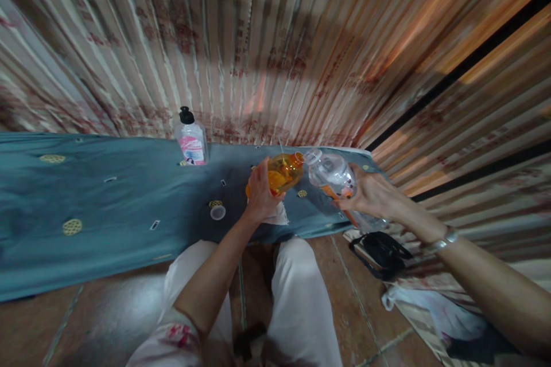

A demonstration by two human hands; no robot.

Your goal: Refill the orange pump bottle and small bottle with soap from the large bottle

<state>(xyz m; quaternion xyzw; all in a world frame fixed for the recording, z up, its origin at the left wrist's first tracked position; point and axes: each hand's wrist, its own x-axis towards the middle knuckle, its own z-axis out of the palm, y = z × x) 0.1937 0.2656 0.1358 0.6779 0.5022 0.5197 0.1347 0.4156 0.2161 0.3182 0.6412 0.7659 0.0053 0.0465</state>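
Note:
My left hand (260,192) is wrapped around an orange bottle (284,173), tilted so that its uncapped neck points up and right. My right hand (364,192) grips a larger clear plastic bottle (331,171) with an orange band, tipped with its mouth to the left. The two mouths are close together over the cloth; whether they touch I cannot tell. Under my left hand lies a piece of white paper or cloth (279,215). To its left rests a small round white cap (217,213).
A clear bottle with a black cap and pink label (191,146) stands at the back of the teal cloth-covered surface (120,206). Pleated curtains (241,51) hang behind and to the right. A black bag (381,253) lies below at the right, above the tiled floor (344,292).

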